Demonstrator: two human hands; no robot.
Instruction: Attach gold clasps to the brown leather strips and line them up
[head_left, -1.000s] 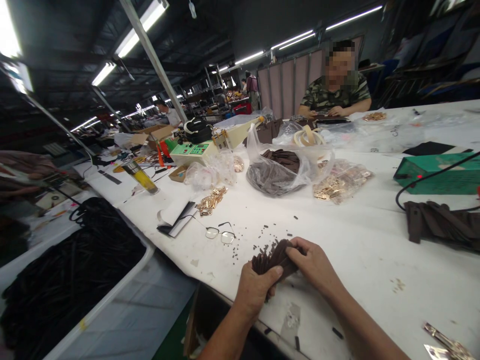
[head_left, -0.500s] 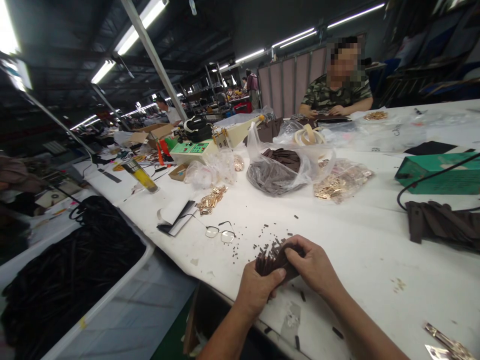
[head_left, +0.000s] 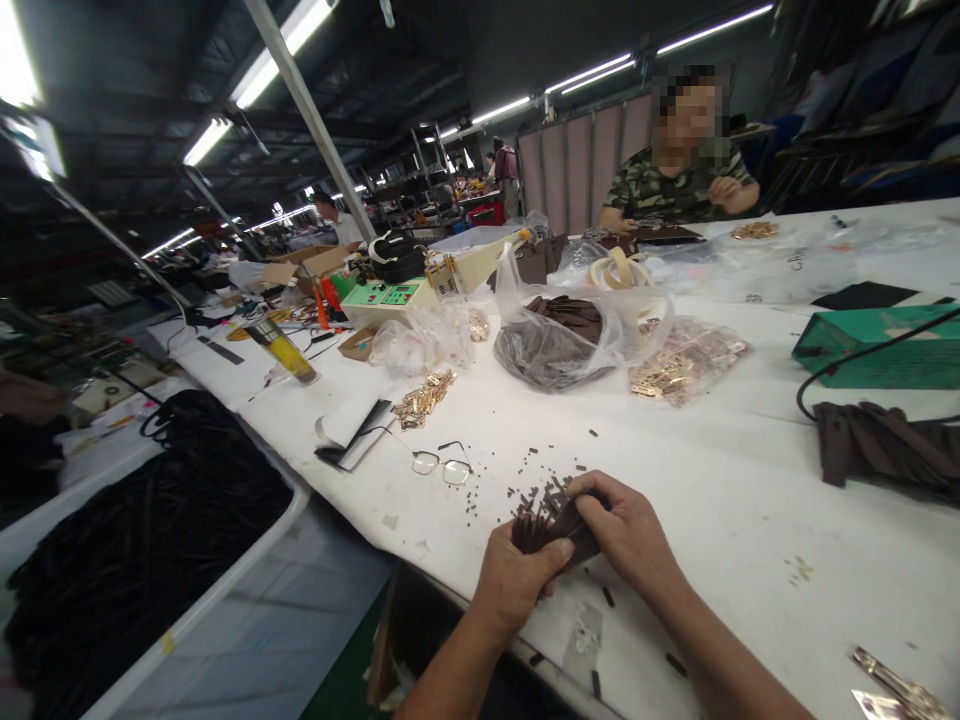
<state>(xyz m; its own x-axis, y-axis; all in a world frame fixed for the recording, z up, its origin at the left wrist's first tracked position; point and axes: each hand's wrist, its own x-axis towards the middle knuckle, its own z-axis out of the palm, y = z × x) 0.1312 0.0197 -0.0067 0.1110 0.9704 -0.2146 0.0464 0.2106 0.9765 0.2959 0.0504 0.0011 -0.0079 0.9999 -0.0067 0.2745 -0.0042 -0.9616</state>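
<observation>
A bundle of dark brown strips (head_left: pixel 576 530) is held between both hands above the near part of the white table. My left hand (head_left: pixel 517 575) is closed round its left end, thumb on top, with several strip ends fanned out past the fingers. At the other end, my right hand (head_left: pixel 626 525) pinches the strips between thumb and fingers. Small dark brown offcuts (head_left: pixel 525 495) lie scattered on the table just beyond the bundle. The undersides of the strips and some of my fingertips are hidden.
Eyeglasses (head_left: pixel 442 467) and gold metal pieces (head_left: pixel 424 400) lie beyond my left hand. Farther back stands an open plastic bag (head_left: pixel 551 345) of brown strips. A green box (head_left: pixel 877 345) with a cable is at right, a bin of black strips (head_left: pixel 150 540) at left. A co-worker (head_left: pixel 675 180) sits opposite.
My hands keep hold of the strips, with only a slight shift of the right fingers. Across the table, the co-worker has raised one hand off the work.
</observation>
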